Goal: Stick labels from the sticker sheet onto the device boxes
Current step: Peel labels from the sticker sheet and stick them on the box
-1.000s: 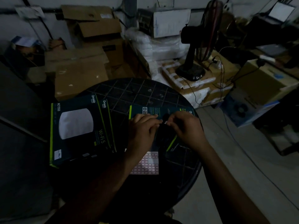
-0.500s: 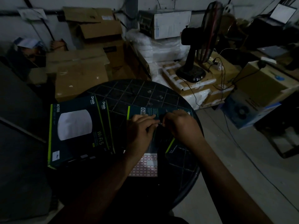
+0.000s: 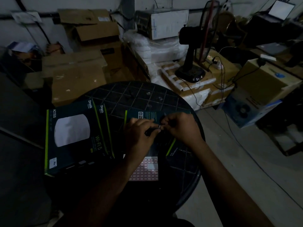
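Note:
Two dark device boxes lie on a round black table (image 3: pixel 141 94). The left box (image 3: pixel 73 136) shows a white dome picture and carries a small white label near its lower left corner. The right box (image 3: pixel 147 115) lies under both hands. My left hand (image 3: pixel 139 135) and my right hand (image 3: pixel 180 128) meet fingertip to fingertip over this box, pinching a small label (image 3: pixel 158 127) between them. A sticker sheet (image 3: pixel 146 169) with a pink grid of labels lies at the near side, partly hidden by my left forearm.
Cardboard cartons (image 3: pixel 77 76) are stacked behind the table at left. A black standing fan (image 3: pixel 195 51) rests on taped boxes at right, with cables trailing down. A blue and white box (image 3: pixel 250 110) sits on the concrete floor at right.
Both hands have stayed over the right box, fingertips drawing closer together around the small label. The boxes and sheet have not moved.

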{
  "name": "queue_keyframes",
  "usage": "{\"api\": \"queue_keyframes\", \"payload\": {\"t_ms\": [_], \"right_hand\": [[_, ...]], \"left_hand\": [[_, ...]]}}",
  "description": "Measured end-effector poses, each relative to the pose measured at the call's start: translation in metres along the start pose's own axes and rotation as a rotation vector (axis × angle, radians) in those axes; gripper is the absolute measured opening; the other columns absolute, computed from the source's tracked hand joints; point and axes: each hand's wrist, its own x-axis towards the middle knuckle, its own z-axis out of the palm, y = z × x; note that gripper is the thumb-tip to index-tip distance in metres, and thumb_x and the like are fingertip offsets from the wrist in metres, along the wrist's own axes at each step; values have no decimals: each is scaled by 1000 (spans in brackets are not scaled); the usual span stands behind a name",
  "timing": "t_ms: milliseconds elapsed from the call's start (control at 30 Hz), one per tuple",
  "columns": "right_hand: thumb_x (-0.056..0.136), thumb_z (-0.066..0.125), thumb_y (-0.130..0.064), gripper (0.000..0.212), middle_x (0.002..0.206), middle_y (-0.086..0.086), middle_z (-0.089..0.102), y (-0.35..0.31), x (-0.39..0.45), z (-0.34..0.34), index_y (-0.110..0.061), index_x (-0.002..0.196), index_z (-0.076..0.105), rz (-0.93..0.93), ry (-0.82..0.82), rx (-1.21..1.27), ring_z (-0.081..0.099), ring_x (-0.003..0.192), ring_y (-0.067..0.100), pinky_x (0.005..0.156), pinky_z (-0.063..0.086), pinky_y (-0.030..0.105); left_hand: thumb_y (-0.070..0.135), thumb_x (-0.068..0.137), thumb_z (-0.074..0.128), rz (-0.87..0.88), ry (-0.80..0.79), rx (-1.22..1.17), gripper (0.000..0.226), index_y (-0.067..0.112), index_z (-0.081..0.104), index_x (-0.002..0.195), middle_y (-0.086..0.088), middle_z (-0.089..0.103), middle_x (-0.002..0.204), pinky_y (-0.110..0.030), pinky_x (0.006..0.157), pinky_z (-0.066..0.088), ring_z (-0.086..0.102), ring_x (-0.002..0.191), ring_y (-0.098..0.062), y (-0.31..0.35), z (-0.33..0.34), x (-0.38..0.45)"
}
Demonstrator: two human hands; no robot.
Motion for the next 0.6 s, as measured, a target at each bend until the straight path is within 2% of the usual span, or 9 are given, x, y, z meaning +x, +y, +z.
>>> {"api": "queue_keyframes", "payload": {"t_ms": [133, 300, 367, 433, 500, 533, 600], "right_hand": [[80, 76, -28, 5, 82, -12, 75, -3, 1, -3, -33, 82, 77, 40, -9, 4, 69, 77, 5, 71, 60, 32], [79, 75, -34, 4, 76, -11, 71, -12, 4, -2, -34, 75, 72, 138, 1, -75, 67, 75, 10, 67, 58, 29], [76, 79, -40, 16, 68, -12, 66, -8, 4, -1, -33, 68, 66, 150, 16, -85, 65, 70, 9, 64, 56, 27], [77, 80, -39, 22, 65, -13, 65, 1, 0, 1, -32, 66, 62, 86, 64, -41, 63, 64, 6, 60, 54, 27], [86, 75, -28, 11, 74, -13, 70, 12, -8, 2, -28, 76, 70, 14, 135, 117, 65, 69, 2, 65, 56, 27], [89, 72, -22, 5, 82, -12, 73, 16, -13, 3, -24, 86, 75, 11, 158, 210, 67, 75, 0, 69, 55, 22], [91, 70, -13, 11, 91, -11, 73, 23, -20, 3, -19, 98, 77, 12, 190, 293, 66, 84, -4, 75, 48, 9]], "left_hand": [[39, 75, 84, 11, -12, 4, 18, 30, 77, 89, 14, 72, 103, -22, 84, 34, 50, 100, -10, -2, 1, -2], [38, 72, 85, 9, 4, 51, 19, 32, 76, 87, 14, 73, 101, -15, 83, 22, 49, 100, -8, 0, 1, -4], [40, 72, 85, 9, 9, 53, 17, 33, 76, 85, 15, 73, 101, -18, 81, 27, 51, 99, -9, 1, 0, -3], [41, 73, 84, 9, 13, 47, 17, 33, 76, 85, 15, 73, 101, -24, 83, 34, 54, 99, -11, 2, 0, -2], [41, 74, 84, -5, 11, 32, 17, 34, 77, 88, 16, 73, 102, -31, 85, 40, 54, 99, -11, 2, 1, -1], [42, 74, 83, -13, 7, 23, 18, 34, 77, 89, 16, 73, 103, -33, 86, 42, 53, 100, -9, 1, 2, 0], [43, 75, 82, -19, 1, -4, 19, 34, 77, 91, 17, 72, 104, -32, 87, 43, 50, 101, -6, -1, 4, -2]]}}
